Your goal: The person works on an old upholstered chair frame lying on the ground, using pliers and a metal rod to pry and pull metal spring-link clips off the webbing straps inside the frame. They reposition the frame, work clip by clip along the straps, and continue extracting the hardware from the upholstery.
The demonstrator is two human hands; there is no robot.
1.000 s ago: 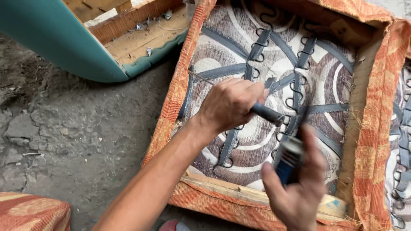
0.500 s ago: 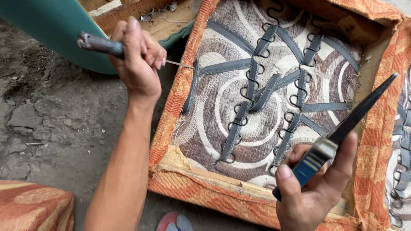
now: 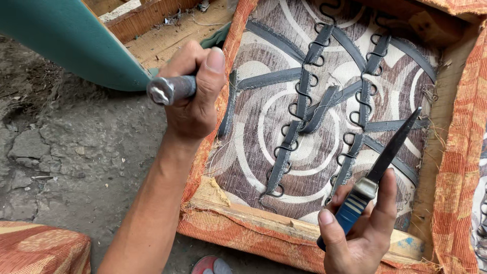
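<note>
So this is mid strip-down on an upturned sofa frame [image 3: 284, 231], the underside facing up with the zigzag springs [image 3: 304, 96] and dark webbing straps [image 3: 269, 78] exposed over a swirly brown-and-cream fabric [image 3: 264, 132].

The left hand [image 3: 195, 99] is lifted over the left rail, fist wrapped tight around a grey metal-handled tool [image 3: 170, 90]. Only the butt end and a bit of shaft show, so I can't tell what kind of tip it has. The right hand [image 3: 360, 228] sits at the near edge, fingers curled and clamped on the blue handle of a knife [image 3: 378, 170], dark blade pointing up and away across the springs.

My read: it's the prying/cutting stage, getting orange cover cloth [image 3: 456, 167] and fasteners off the wood. The next move probably calls for getting the tool tip back down at the left rail, where the cloth is frayed and the wood is splintered and bare at the near-left corner.

Room-wise, left of the frame is rough cracked concrete [image 3: 56, 152], open enough for an elbow. A teal furniture piece [image 3: 61, 35] crowds the far left, and another orange cushion [image 3: 40, 251] sits near left. That blade hovers close over the springs, so I'd watch it.
</note>
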